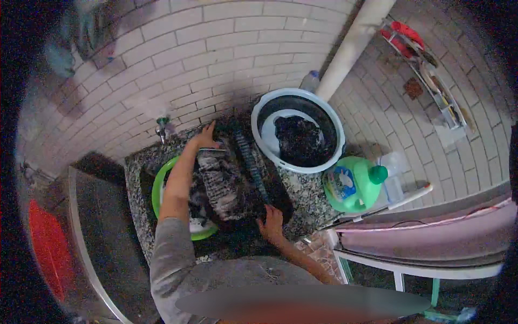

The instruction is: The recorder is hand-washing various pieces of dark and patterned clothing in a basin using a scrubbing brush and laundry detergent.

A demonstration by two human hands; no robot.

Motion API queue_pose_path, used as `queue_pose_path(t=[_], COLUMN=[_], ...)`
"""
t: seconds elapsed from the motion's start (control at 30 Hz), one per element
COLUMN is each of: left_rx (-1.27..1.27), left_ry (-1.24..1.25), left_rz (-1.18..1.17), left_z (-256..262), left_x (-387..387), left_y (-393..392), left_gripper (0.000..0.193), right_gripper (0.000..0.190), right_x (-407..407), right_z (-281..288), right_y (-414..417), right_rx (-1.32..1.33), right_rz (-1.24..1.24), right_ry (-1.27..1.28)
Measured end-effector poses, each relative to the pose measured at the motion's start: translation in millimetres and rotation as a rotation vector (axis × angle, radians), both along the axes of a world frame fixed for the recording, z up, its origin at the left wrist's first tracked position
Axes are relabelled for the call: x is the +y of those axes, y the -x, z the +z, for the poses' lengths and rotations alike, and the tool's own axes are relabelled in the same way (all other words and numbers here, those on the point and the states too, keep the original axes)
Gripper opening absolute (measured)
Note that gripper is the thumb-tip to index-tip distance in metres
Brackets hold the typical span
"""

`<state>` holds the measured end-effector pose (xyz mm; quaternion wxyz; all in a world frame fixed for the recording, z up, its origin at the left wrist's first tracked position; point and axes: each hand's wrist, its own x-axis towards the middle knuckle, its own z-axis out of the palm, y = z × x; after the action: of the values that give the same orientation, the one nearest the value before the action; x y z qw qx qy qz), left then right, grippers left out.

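A dark, wet fabric item (247, 178) is spread across the granite counter in front of me. Whitish suds coat a ribbed panel (221, 184) on it, and a bluish patterned strip (253, 166) runs along its length. My left hand (205, 138) rests at its far end with fingers and thumb apart; a thin pale edge shows just below the thumb, too blurred to name. At the near end my right hand (272, 227) grips the fabric by the strip's lower tip. Partly under my left forearm is a bright green basin (159, 188) with dark cloth and foam in it.
A pale blue tub (297, 170) holding dark wet cloth stands at the back right of the granite counter (303, 198). Beside it is a green detergent jug (360, 190). A tap (161, 131) juts from the brick wall, a clear bottle (310, 82) stands by a white pipe (352, 44).
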<state>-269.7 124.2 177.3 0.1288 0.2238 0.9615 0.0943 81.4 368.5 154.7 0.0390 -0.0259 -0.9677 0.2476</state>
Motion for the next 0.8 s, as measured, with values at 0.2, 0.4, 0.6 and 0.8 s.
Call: queue_pose_path(t=[0.2, 0.4, 0.6, 0.8], left_rx=[-0.477, 0.175, 0.381, 0.769], left_ry=[-0.333, -0.567, -0.756, -0.742], left_rz=[0.253, 0.32, 0.334, 0.169], left_z=[14.5, 80.2, 250.2, 374.4], left_x=[6.7, -45.5, -43.5, -11.4], left_y=[-23.1, -65.1, -75.0, -63.7], left_gripper=[0.085, 0.057, 0.061, 0.06], right_gripper=[0.05, 0.043, 0.04, 0.04], right_x=[12.3, -35.4, -36.3, 4.7], right_z=[-11.9, 112.9, 191.3, 320.9], right_y=[21.9, 48.9, 55.5, 78.7], right_rx=[-0.218, -0.22, 0.012, 0.151], right_rz=[0.013, 0.272, 0.334, 0.447], right_ry=[0.304, 0.669, 0.747, 1.011])
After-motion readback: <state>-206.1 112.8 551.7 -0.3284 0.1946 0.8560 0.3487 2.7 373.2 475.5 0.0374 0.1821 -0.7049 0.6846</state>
